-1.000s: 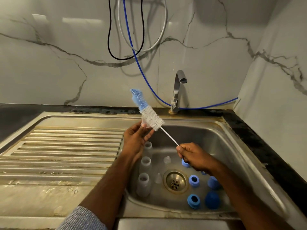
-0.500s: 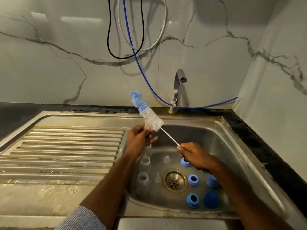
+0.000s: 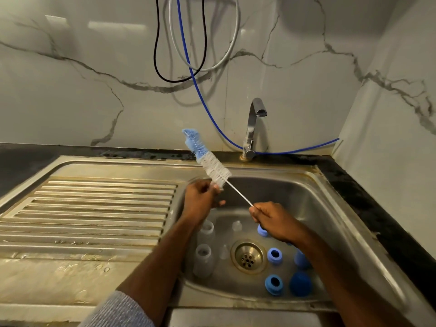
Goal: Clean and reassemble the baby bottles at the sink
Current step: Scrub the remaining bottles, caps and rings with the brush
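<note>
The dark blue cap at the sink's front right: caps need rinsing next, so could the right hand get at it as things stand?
Probably not at once: the right hand is pinching the bottle brush handle. The dark blue cap lies uncovered below that forearm, so the path looks free once it lets go.

Head camera looks down, close over the sink point(image 3: 330, 185)

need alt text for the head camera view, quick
Over a stainless steel sink, a person's right hand grips the thin white wire handle of a blue-and-white bottle brush while the left hand holds its white bristles. Clear plastic baby bottles and blue plastic bottle collars lie in the basin around the drain.
</note>
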Tool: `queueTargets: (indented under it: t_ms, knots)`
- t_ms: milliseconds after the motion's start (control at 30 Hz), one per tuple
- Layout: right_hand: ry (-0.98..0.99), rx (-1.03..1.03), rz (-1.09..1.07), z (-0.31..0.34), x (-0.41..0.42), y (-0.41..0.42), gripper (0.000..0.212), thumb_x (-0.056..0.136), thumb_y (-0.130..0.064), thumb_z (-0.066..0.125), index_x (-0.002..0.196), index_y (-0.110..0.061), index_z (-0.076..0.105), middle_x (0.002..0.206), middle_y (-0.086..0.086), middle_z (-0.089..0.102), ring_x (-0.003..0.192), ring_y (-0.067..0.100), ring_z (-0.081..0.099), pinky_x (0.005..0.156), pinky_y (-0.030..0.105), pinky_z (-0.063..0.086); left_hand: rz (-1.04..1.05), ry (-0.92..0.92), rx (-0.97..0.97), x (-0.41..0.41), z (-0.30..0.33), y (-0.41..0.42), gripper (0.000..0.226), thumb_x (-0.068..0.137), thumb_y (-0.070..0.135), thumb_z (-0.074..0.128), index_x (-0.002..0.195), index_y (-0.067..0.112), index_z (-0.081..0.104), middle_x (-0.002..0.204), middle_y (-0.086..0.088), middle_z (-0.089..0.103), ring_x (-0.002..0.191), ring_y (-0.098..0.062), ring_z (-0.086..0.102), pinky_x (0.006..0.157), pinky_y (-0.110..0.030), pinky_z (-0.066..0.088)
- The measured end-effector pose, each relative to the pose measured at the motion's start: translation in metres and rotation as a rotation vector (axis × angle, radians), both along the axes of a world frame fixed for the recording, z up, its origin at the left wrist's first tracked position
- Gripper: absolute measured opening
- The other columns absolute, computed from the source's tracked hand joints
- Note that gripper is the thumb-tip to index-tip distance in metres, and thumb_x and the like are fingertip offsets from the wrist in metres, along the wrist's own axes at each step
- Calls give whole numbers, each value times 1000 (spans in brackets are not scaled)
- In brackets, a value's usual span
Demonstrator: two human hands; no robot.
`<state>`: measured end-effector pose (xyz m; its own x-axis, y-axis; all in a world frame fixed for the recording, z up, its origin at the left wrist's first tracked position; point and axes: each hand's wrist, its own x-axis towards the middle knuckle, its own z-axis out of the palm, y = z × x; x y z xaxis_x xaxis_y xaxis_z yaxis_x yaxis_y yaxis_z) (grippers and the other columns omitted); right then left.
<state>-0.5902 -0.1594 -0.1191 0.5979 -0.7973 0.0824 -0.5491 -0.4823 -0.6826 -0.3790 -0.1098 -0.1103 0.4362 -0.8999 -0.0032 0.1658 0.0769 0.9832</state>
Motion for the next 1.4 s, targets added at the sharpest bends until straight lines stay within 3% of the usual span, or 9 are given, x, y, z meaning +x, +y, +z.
queueTargets:
  t_ms: [233, 467, 700, 867, 933, 1033, 1167, 1233, 1400]
  knots:
    - [53, -44, -22, 4, -10, -9, 41, 105, -33, 45, 66, -23, 54, 58, -5, 54, 55, 3, 49, 63, 27, 45, 159, 49, -16, 3, 5, -2, 18, 99, 17, 62, 107, 3, 69, 96, -12, 75, 84, -23, 75, 75, -38, 63]
    - [109, -117, -21, 1, 7, 4, 40, 105, -36, 42, 68, -24, 52, 55, -9, 54, 54, 3, 50, 61, 26, 43, 210, -598, 35, 2, -7, -4, 11, 97, 12, 64, 88, 8, 69, 79, -6, 72, 65, -10, 71, 60, -23, 60]
    - [127, -49, 0, 11, -15, -7, 40, 105, -32, 46, 67, -22, 52, 59, -4, 53, 56, 5, 48, 64, 31, 46, 379, -544, 4, 10, 0, -2, 7, 96, 22, 68, 92, 18, 71, 72, 8, 68, 61, 6, 66, 45, -6, 44]
    - [151, -135, -34, 6, 5, 4, 39, 105, -36, 42, 69, -26, 50, 60, -7, 52, 62, 9, 51, 64, 30, 43, 241, -806, -13, -8, -6, -5, 12, 94, 18, 69, 84, 11, 70, 74, 1, 68, 65, -7, 64, 66, -20, 52]
    - [149, -193, -100, 5, 12, 5, 38, 106, -39, 39, 70, -27, 46, 63, -7, 52, 65, 14, 51, 64, 31, 40, 245, -710, -32, -15, -4, -7, 14, 93, 16, 70, 79, 12, 69, 71, 0, 67, 63, -8, 63, 61, -16, 49]
    - [130, -204, -105, 6, 6, 1, 39, 106, -39, 40, 70, -25, 48, 61, -6, 53, 60, 10, 51, 62, 32, 41, 211, -204, -41, -12, -1, -6, 9, 96, 13, 66, 92, 9, 73, 83, -10, 74, 72, -17, 72, 61, -21, 57]
    - [142, -136, -6, 6, 0, 0, 40, 105, -36, 42, 72, -18, 54, 61, -3, 54, 58, 8, 49, 65, 34, 47, 226, 277, 6, 4, 4, -3, 13, 100, 3, 57, 95, 0, 69, 76, -14, 65, 54, -13, 63, 63, -32, 52]
    - [137, -146, -21, 6, 1, 0, 40, 106, -36, 41, 72, -17, 54, 63, -2, 55, 60, 11, 51, 68, 36, 47, 171, 343, 13, 6, 4, -3, 13, 100, 3, 55, 99, -5, 66, 74, -12, 61, 54, -12, 61, 64, -30, 51]
    - [120, -201, -90, 5, 11, 5, 38, 106, -33, 41, 72, -19, 50, 62, -5, 52, 65, 17, 51, 69, 37, 45, -32, 98, -6, -13, -2, -3, 17, 98, 9, 61, 103, -6, 69, 86, -19, 62, 75, -22, 56, 65, -30, 55]
